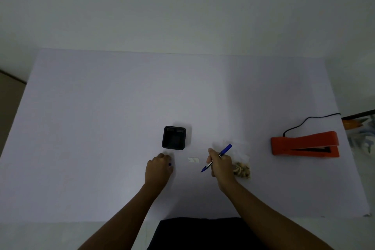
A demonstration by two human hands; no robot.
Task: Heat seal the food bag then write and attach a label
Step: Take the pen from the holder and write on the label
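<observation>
My right hand (220,165) grips a blue pen (225,150) with its tip pointing down and left, just above the table. A small white label (193,160) lies flat between my hands. My left hand (159,168) rests on the table, fingers curled around a small blue pen cap (169,164). The clear food bag (242,168), holding pale brown pieces, lies behind my right hand and is partly hidden by it. The orange heat sealer (304,145) sits closed at the right.
A black square holder (174,137) stands just beyond my left hand. The sealer's black cord (304,122) runs off the table's right edge. The white table (101,128) ends near my body. Clutter shows past the right edge.
</observation>
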